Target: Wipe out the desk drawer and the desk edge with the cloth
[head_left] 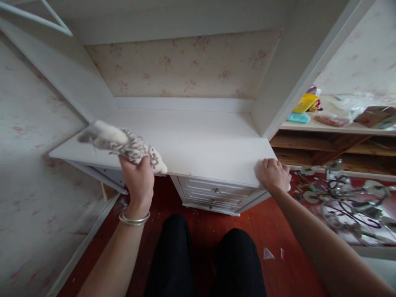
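A crumpled white cloth [136, 148] with a grey-brown pattern is bunched in my left hand [137, 177], whose fingers are closed around it. Its far end is blurred over the left part of the white desktop [198, 140]. My right hand [274, 175] lies at the desk's right front corner, with curled fingers gripping the edge; its fingertips are partly hidden. Beneath the desktop, between my two hands, is a white drawer unit [213, 194] with small metal knobs.
White side panels [287, 74] rise from the desk to an upper part. On the right, a wooden shelf [334, 144] bears a yellow item [305, 103] and plastic bags. A metal chandelier [355, 202] lies below it. Small scraps [268, 253] dot the red floor [201, 231].
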Tool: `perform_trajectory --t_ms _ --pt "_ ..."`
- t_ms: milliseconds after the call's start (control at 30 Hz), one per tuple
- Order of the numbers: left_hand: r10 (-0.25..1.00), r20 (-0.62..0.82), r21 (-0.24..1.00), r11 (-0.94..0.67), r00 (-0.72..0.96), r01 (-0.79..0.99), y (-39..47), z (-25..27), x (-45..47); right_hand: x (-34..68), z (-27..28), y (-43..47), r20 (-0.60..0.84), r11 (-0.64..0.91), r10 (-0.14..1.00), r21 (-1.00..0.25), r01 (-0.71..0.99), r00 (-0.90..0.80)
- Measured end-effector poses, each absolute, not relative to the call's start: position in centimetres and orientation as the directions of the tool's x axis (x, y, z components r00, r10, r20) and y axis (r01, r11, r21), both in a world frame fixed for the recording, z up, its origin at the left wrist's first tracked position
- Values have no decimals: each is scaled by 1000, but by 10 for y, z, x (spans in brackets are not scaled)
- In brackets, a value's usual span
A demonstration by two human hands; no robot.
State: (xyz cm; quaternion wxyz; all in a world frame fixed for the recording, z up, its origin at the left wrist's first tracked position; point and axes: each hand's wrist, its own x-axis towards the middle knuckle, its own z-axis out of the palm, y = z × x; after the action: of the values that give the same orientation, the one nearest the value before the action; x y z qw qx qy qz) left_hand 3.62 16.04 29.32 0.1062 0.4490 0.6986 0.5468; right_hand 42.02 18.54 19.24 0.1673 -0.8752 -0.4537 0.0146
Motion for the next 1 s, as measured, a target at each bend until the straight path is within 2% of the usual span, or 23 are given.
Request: perform_trajectory --t_ms 67,100,133,200,233,300,500,600,667,767,800,867,1000 --pt "798 475 646 -30 -371 763 184 289 43 421 191 185 140 -528 800 -300 795 584" --pt "849 475 541 -76 -230 838 195 283 49 421 191 185 146 -526 799 -302 795 584" --pt "901 430 426 -145 -59 893 205 273 54 421 191 185 149 -524 799 -305 795 583" --pt "947 244 225 -267 211 937 223 250 65 421 191 185 145 -521 800 -315 793 583" --pt "951 149 160 -293 270 943 231 239 69 421 192 185 140 -522 800 -318 791 584" --pt "954 57 94 -299 295 950 242 221 73 422 192 186 129 -527 800 -319 788 587" --pt "966 -65 122 -240 249 963 270 219 74 422 190 187 135 -535 792 -314 784 595" --pt "949 -147 173 -252 278 952 277 226 71 422 191 187 146 -533 791 -313 786 594" --pt "938 -114 229 -296 328 927 278 230 62 422 191 186 159 -527 793 -305 793 588" --pt "942 92 271 -337 324 902 275 233 32 423 191 186 165 -521 799 -293 802 579" --pt "947 172 270 -312 273 911 274 233 19 423 191 186 160 -520 800 -294 802 578" --pt "961 264 271 -159 86 949 274 231 -10 423 191 186 154 -525 797 -300 796 584" --pt "969 167 247 138 -183 959 271 212 -48 422 192 187 150 -535 788 -313 785 597"
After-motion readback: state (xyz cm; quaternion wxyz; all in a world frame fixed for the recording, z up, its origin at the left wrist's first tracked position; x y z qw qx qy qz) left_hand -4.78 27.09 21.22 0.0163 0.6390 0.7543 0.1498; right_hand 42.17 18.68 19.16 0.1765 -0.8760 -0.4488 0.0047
